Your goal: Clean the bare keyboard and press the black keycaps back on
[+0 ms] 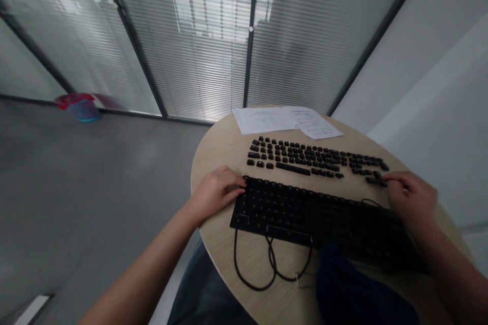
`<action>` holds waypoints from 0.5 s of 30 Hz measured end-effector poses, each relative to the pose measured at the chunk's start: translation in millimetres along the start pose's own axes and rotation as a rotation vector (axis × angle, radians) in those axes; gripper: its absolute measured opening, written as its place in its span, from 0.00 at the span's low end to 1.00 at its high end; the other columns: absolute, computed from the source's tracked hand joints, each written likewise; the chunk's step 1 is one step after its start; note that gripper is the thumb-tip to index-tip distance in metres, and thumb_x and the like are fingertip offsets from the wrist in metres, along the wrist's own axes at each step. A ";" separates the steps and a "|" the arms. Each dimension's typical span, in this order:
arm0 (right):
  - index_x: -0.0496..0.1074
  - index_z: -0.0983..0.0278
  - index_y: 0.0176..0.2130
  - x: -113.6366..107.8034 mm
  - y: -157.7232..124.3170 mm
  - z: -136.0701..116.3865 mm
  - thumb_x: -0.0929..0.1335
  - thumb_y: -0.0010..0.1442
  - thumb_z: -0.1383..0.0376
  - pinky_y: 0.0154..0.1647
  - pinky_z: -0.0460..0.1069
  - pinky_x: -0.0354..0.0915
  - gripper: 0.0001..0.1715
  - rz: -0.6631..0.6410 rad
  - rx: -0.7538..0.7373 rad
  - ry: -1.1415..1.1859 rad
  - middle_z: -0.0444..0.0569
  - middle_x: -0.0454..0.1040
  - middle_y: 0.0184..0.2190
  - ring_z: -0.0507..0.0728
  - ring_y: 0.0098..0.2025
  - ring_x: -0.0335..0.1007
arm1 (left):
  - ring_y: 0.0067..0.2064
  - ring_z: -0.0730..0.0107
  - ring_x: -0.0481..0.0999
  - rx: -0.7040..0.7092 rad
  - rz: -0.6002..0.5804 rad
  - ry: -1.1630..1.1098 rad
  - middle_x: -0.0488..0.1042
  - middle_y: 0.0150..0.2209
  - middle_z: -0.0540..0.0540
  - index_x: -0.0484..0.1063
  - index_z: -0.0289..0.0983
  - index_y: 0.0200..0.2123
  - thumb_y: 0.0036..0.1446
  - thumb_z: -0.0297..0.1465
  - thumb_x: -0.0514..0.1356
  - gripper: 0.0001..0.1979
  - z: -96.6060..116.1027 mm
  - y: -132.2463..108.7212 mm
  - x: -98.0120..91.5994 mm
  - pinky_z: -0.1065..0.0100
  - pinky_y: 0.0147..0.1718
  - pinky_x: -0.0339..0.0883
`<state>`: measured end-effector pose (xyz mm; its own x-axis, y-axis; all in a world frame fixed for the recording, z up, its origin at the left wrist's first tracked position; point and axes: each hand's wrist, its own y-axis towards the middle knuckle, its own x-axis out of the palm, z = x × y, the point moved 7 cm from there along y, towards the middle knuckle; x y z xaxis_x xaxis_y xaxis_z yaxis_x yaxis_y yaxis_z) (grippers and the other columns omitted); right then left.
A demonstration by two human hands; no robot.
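A black keyboard base [282,208] with its keycaps removed lies on the round table, slightly tilted. My left hand [219,188] grips its upper left corner between thumb and fingers. Beyond the base, loose black keycaps [293,168] are laid out in rows like a keyboard layout. At the right end of these rows, my right hand [414,200] is closed in a pinch, its fingertips at a dark keycap [377,176]. The right forearm passes over the base's right end and hides part of it.
Printed paper sheets [267,120] lie at the table's [217,147] far side. A looped black cable [253,288] hangs near the front edge, beside a dark blue cloth-like thing [351,289]. A basket [84,108] stands on the floor by the glass partition.
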<state>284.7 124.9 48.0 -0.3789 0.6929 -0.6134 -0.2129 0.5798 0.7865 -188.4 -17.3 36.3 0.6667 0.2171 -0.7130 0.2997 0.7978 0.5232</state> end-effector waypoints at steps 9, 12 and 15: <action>0.82 0.60 0.42 82.6 94.9 -188.0 0.65 0.62 0.68 0.54 0.58 0.69 0.17 -0.569 -0.384 0.198 0.52 0.82 0.42 0.63 0.48 0.76 | 0.43 0.65 0.79 -0.016 0.019 -0.018 0.83 0.40 0.47 0.80 0.41 0.37 0.63 0.32 0.65 0.04 -8.2 -0.7 2.6 0.60 0.43 0.75; 0.83 0.61 0.44 132.2 125.4 -227.2 0.67 0.63 0.67 0.55 0.57 0.68 0.15 -0.677 -0.299 0.154 0.54 0.82 0.46 0.64 0.52 0.75 | 0.42 0.65 0.79 -0.050 0.022 -0.037 0.83 0.39 0.47 0.80 0.41 0.37 0.61 0.30 0.66 0.02 -10.4 -2.0 2.6 0.61 0.42 0.74; 0.84 0.61 0.45 176.4 144.9 -252.9 0.70 0.62 0.65 0.57 0.53 0.66 0.14 -0.784 -0.194 0.156 0.53 0.82 0.49 0.62 0.54 0.75 | 0.42 0.65 0.79 -0.057 0.031 -0.045 0.83 0.38 0.48 0.80 0.41 0.36 0.60 0.28 0.66 0.02 -10.8 -2.4 1.9 0.62 0.41 0.74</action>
<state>-40.7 222.7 72.0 -0.1730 0.0415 -0.9841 -0.6146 0.7762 0.1407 -195.2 -12.7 28.7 0.7052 0.2177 -0.6747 0.2399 0.8222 0.5161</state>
